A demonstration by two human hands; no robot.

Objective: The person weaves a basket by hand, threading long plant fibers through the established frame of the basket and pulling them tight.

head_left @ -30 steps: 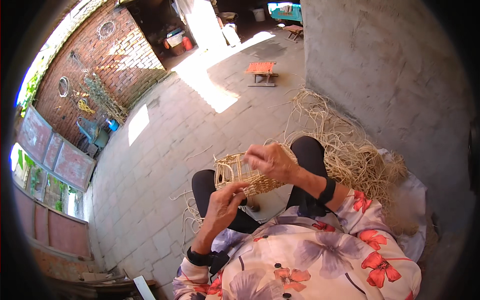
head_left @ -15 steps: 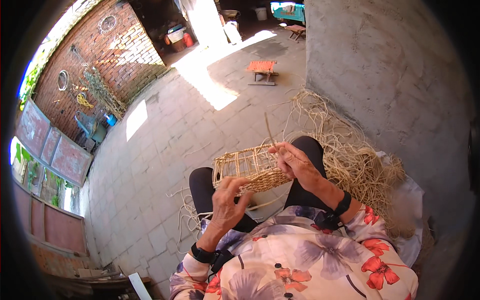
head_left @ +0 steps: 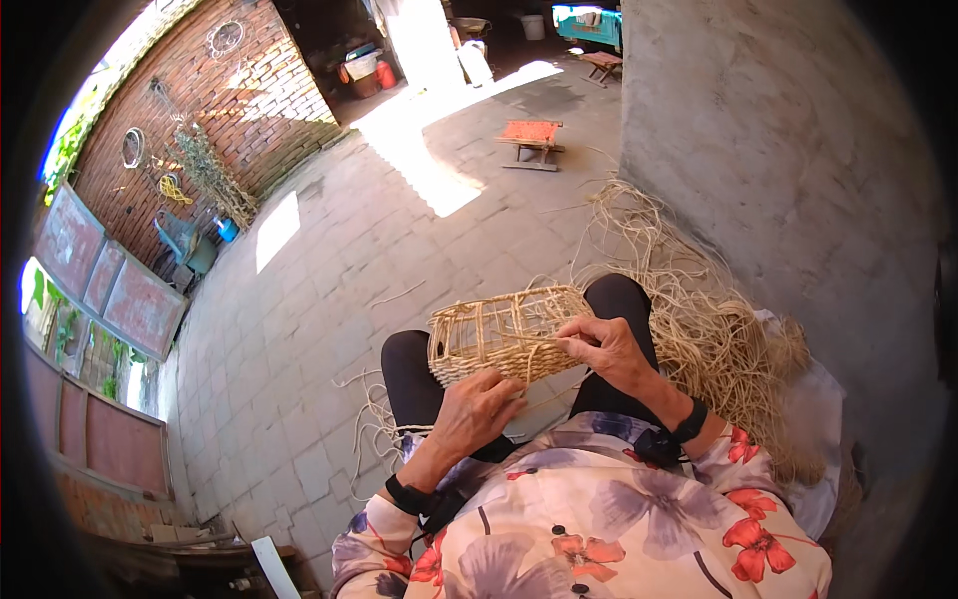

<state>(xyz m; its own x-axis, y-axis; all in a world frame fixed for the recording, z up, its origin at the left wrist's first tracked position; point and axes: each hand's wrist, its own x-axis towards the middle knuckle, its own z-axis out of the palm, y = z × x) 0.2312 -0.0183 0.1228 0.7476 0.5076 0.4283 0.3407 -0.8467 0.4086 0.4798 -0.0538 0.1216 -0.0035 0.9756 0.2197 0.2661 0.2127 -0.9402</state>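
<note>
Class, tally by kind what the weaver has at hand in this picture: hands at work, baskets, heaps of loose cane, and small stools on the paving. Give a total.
Hands: 2, left hand and right hand
Half-woven basket: 1
Heap of loose cane: 1
Small stools: 2, orange stool and far stool
Total: 6

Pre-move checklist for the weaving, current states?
1. Half-woven pale wicker basket rests across the lap: ok.
2. Right hand grips the basket's end: ok.
3. Left hand touches the basket's lower edge: ok.
4. Which strand the left fingers pinch: cannot tell.
5. Heap of loose pale straw strands lies beside the right leg: ok.
6. Loose strands trail on the grey paved floor near the left leg: not ok.
</note>
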